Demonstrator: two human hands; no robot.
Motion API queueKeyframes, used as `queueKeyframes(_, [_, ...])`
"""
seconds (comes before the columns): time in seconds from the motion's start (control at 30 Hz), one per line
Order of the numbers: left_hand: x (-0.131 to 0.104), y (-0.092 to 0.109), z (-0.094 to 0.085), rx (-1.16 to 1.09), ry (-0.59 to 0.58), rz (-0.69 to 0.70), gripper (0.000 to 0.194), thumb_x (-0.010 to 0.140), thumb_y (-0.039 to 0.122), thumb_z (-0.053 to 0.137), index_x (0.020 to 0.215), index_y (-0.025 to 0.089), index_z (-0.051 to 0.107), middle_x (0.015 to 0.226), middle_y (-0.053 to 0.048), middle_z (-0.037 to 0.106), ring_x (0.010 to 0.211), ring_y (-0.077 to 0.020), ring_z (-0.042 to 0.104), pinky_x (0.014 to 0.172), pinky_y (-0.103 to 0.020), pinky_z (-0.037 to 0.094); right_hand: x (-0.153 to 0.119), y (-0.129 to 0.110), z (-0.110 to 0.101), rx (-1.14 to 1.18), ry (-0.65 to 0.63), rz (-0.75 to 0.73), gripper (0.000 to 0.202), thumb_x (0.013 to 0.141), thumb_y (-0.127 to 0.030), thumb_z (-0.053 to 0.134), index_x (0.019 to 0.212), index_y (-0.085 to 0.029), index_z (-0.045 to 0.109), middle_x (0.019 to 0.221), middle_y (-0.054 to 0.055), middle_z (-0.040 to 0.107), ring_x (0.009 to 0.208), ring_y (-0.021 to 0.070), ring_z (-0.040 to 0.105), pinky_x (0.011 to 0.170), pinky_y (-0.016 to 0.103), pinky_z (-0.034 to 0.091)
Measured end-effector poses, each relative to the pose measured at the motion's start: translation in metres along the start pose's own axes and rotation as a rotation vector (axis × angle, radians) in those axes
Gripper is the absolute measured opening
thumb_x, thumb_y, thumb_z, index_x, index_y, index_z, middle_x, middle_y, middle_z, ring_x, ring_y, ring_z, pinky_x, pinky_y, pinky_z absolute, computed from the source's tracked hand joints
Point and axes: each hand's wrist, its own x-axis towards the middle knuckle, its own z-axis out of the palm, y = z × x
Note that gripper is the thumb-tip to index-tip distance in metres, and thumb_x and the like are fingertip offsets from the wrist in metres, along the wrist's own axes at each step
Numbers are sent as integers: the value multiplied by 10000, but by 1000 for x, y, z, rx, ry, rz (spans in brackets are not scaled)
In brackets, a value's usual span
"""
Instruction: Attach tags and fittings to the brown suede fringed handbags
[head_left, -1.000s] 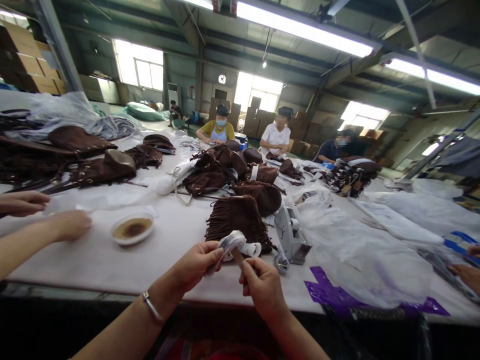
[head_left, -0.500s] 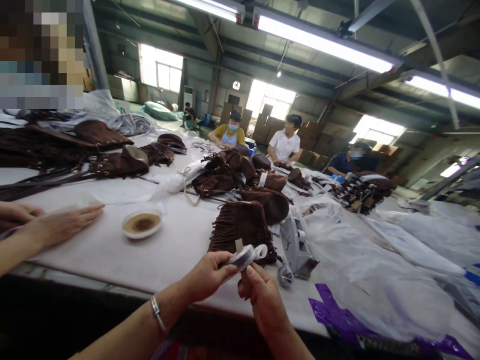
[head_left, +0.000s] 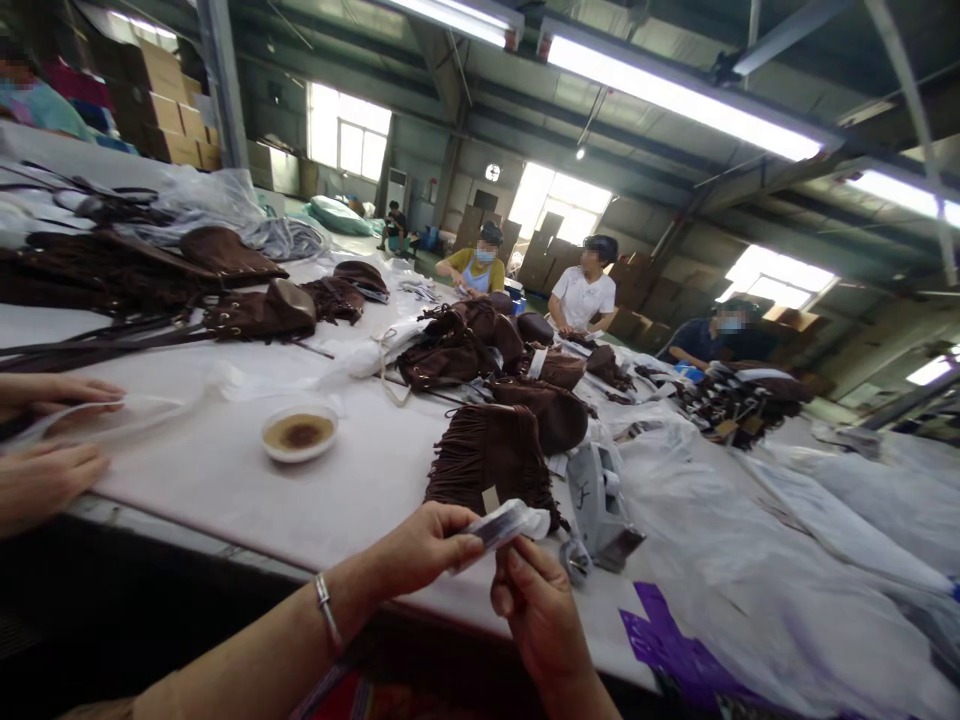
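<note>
My left hand (head_left: 431, 545), with a silver bracelet at the wrist, grips a small roll (head_left: 501, 524) wrapped in white, clear material. Just right of it, my right hand (head_left: 541, 600) is pinched at the roll's lower edge, on a small dark piece too unclear to name. Behind both hands lies a dark brown fringed bag (head_left: 484, 450) with a pale tag (head_left: 490, 499). A grey tape dispenser (head_left: 596, 500) stands to the right of the bag.
A white dish of brown liquid (head_left: 300, 433) sits left of centre. Another person's hands (head_left: 56, 470) hold clear plastic at the left edge. More brown bags (head_left: 450, 345), plastic sheets (head_left: 750, 560) and purple tape (head_left: 675, 640) lie on the table (head_left: 225, 500). Several people are farther back.
The view has shifted a little, so the table things appear farther right. The roll has turned in my fingers. The other person's hands have moved left and lifted clear plastic.
</note>
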Motion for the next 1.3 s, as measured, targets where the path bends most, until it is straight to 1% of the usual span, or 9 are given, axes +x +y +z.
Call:
queueKeyframes(0.3, [-2,0,5,-12,22,9,314,837,406,650,918,104,679,631,34,480,580,-91,354,546,-218,263,-3,3,7,173,85,52,300,723,-358,844,955,-193,752,635,-34,471,477,48,351,430,183,279])
queueKeyframes(0.57, [2,7,7,42,30,19,348,833,395,627,994,95,696,660,30,474,605,-101,352,556,-225,278,-8,4,13,393,-23,102,236,760,-389,820,870,-227,688,635,-74,462,414,13,234,419,165,286])
queueKeyframes(0.67, [2,8,5,62,26,6,354,832,405,617,987,95,690,652,34,473,602,-100,362,556,-221,287,-8,4,10,243,-18,99,291,774,-463,791,899,-231,667,607,-82,453,385,22,252,389,170,270])
queueKeyframes(0.73, [1,7,4,94,27,-20,339,830,397,611,967,97,688,638,38,470,589,-99,366,549,-219,288,-6,3,6,-19,37,82,320,804,-492,756,927,-213,660,594,-73,471,385,34,307,379,168,258])
queueKeyframes(0.87, [3,0,6,187,28,-51,256,829,339,595,916,121,696,660,32,503,602,-100,394,544,-215,282,-4,0,-6,-617,147,-106,363,868,-517,654,754,-177,597,558,-33,513,412,76,428,392,191,317])
queueKeyframes(0.97, [6,-4,7,194,22,-69,244,825,345,595,891,125,678,658,32,506,600,-101,400,539,-216,280,-6,-7,-9,-855,148,-198,361,900,-490,598,714,-181,583,574,-4,556,447,104,488,428,211,370])
queueKeyframes(1.03, [7,-4,7,156,14,-82,284,820,393,604,879,120,654,642,36,492,581,-99,388,529,-217,280,-7,-12,-7,-855,109,-178,367,918,-492,576,734,-175,596,577,-4,555,444,100,490,432,208,372])
queueKeyframes(1.13, [7,1,7,98,11,-94,347,797,463,623,847,120,621,627,40,472,563,-95,371,516,-216,274,-7,-15,-2,-668,52,-77,394,907,-534,596,784,-160,611,574,-18,538,407,74,443,399,190,328])
queueKeyframes(1.3, [4,5,7,117,11,-110,315,796,444,619,811,131,598,630,41,469,553,-91,359,508,-217,270,-5,-6,-1,-425,77,63,448,856,-602,634,823,-156,610,549,-45,498,365,49,339,361,181,237])
